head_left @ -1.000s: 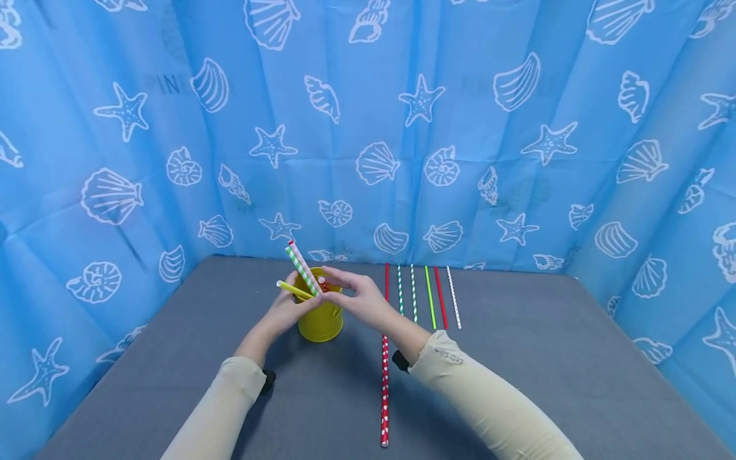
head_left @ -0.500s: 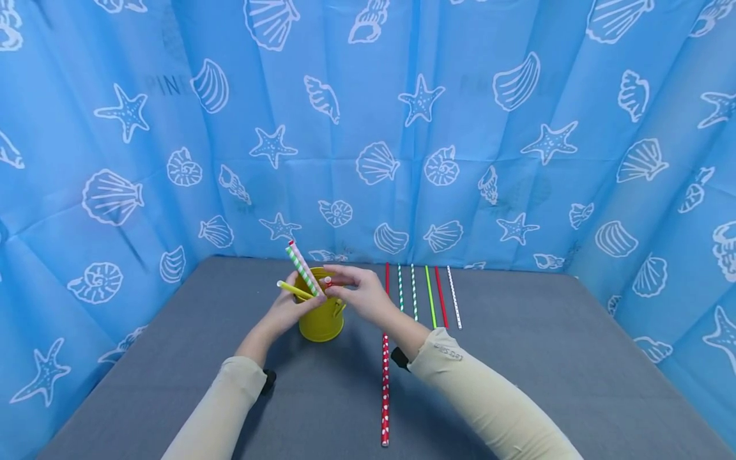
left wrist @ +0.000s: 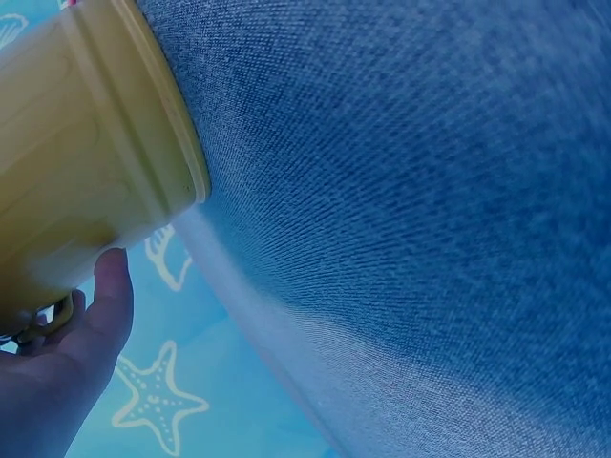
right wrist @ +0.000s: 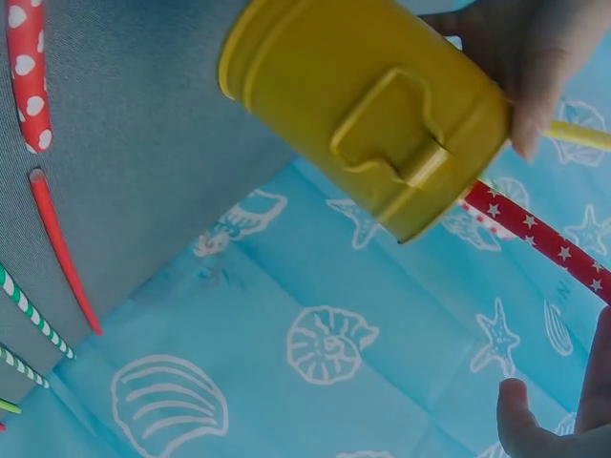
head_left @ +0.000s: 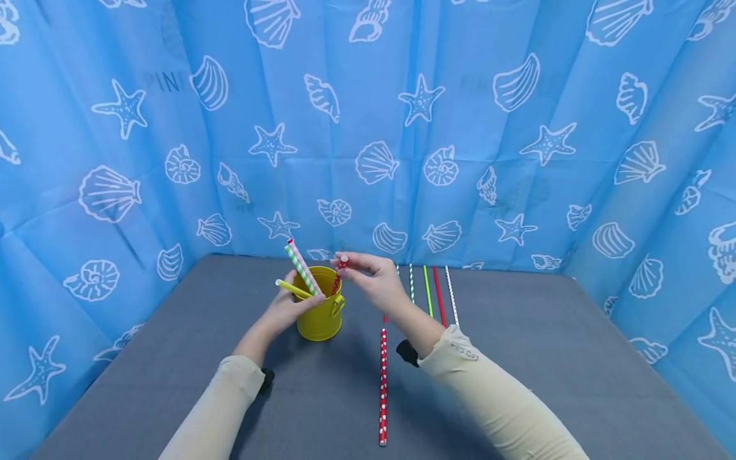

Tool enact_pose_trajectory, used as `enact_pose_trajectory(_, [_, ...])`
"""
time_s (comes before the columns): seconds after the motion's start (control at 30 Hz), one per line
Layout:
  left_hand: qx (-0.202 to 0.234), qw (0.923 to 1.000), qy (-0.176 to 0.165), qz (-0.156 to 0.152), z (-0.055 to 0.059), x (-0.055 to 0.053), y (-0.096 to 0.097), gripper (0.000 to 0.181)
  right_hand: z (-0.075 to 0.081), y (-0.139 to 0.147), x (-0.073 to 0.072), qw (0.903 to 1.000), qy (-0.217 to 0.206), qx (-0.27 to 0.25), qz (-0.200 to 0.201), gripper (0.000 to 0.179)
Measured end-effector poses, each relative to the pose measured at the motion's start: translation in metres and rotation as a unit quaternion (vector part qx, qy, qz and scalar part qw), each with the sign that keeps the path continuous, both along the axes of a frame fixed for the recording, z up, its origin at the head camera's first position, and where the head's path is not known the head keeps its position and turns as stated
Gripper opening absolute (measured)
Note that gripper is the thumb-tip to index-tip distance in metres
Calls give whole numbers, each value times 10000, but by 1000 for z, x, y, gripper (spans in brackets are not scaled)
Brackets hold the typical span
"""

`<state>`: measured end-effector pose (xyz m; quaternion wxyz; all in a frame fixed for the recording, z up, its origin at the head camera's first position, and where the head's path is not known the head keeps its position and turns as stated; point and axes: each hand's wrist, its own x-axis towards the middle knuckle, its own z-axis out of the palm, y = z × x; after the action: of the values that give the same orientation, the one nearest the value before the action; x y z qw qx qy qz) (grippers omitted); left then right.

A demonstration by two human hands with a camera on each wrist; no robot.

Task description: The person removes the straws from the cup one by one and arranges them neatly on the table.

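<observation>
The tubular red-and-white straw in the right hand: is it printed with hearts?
No, the right wrist view shows white stars, not hearts, along this tubular red-and-white straw.

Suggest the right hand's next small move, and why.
Probably draw the red starred straw up along its length until it clears the yellow bucket: the right hand pinches it near its top, its lower part sits inside, and the left hand holds the bucket.
</observation>
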<state>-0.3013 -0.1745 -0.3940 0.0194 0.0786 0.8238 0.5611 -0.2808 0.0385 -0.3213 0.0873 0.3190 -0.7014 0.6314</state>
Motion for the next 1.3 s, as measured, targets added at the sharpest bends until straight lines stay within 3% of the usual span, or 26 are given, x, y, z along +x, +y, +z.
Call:
enact_pose_trajectory(0.37, [-19, 9999, -170, 12, 2, 1, -1, 88, 22, 17, 6, 9966, 416, -701, -94, 31])
enact_pose_trajectory(0.8, [47, 9999, -156, -58, 0, 0, -2, 83, 43, 43, 10, 9863, 766, -1161, -890, 34])
enact_pose_trajectory(1.03, [173, 9993, -297, -171, 3, -1, -3, 81, 39, 59, 14, 9808, 895, -1097, -1338, 36])
enact_pose_trajectory(1.3, [150, 9997, -180, -94, 1, 0, -3, 81, 24, 75, 13, 9843, 1007, -719, -1256, 30])
